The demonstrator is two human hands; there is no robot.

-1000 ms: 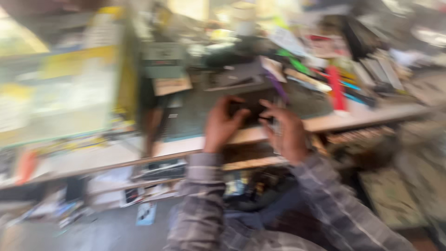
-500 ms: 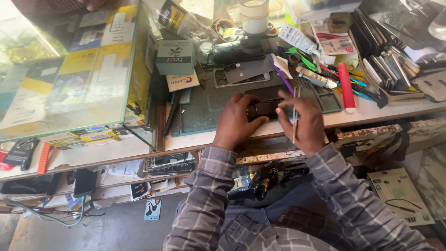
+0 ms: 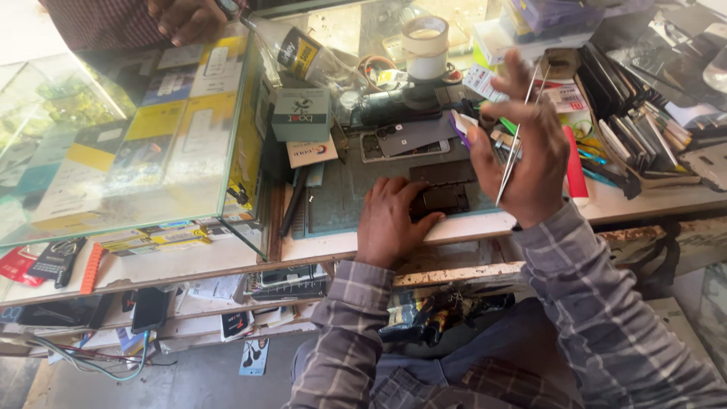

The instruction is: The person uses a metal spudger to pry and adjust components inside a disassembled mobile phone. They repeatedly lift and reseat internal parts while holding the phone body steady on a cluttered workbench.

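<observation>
Since half a second earlier the right hand (image 3: 522,163) had lifted off the dark phone (image 3: 443,199) and risen above the bench, fingers partly spread, with thin metal tweezers (image 3: 516,140) pinched between thumb and fingers and pointing down and to the left; the left hand (image 3: 390,220) had stayed low, palm down, pressing on the phone's left end, thumb along its near edge; the phone lay flat on the grey-green work mat (image 3: 341,204), near the front edge of the bench (image 3: 333,246); behind it lay a grey phone back panel (image 3: 413,136); a roll of tape (image 3: 424,47) stood further back; a glass display case (image 3: 121,129) filled the left side, another person's hand (image 3: 185,19) resting at its far edge.
</observation>
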